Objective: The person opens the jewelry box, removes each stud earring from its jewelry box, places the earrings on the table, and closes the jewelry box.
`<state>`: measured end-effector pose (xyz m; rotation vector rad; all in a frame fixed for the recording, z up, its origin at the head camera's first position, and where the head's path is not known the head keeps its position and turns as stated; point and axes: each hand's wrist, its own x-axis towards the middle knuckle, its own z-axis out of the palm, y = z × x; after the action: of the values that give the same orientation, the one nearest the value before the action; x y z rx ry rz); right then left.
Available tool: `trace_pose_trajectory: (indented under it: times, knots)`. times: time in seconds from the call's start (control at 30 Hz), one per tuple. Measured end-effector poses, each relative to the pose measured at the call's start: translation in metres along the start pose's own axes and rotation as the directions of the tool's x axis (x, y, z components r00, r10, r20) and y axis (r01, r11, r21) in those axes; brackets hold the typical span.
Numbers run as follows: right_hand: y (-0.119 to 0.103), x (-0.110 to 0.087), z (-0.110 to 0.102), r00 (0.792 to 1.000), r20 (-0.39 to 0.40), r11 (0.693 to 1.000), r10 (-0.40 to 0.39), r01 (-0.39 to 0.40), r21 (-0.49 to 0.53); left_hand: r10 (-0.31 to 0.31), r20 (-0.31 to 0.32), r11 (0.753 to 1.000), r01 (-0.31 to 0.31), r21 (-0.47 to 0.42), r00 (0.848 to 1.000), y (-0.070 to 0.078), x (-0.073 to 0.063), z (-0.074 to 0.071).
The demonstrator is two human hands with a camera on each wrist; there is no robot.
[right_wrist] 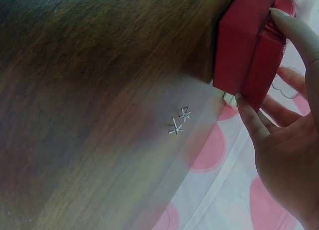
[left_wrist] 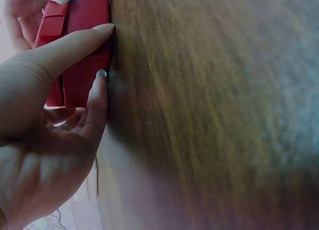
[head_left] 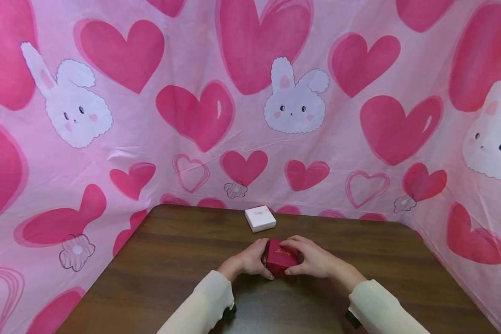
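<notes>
A small red jewelry box (head_left: 278, 256) with gold lettering on its lid sits on the brown table, between both hands. My left hand (head_left: 252, 260) holds its lower part, thumb and fingers on the sides near the tabletop. The right hand (head_left: 316, 260) grips the lid part, thumb at the front and fingertips on the far side and top. A ribbon bow (left_wrist: 52, 25) shows on the box front in the left wrist view. The right wrist view has a thin seam running between lid (right_wrist: 266, 65) and base (right_wrist: 234, 48); the inside is hidden.
Beyond the red box, a flat white box (head_left: 260, 220) with pink print lies near the table's back edge. Two small silver star-shaped pieces (right_wrist: 179, 121), like earrings, lie on the table (right_wrist: 114, 105). Pink cloth (head_left: 250, 120) with hearts and rabbits hangs around the table.
</notes>
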<state>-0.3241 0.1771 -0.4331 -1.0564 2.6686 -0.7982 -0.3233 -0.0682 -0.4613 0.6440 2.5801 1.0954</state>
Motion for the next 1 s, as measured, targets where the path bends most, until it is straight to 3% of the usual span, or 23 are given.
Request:
trace_pose_trajectory:
  times: [1.0]
  knots:
    - [-0.0058, 0.0054, -0.0055, 0.998, 0.069, 1.000, -0.004, 0.003, 0.005, 0.001, -0.006, 1.000, -0.002, -0.020, 1.000, 0.0004, -0.0007, 0.0024]
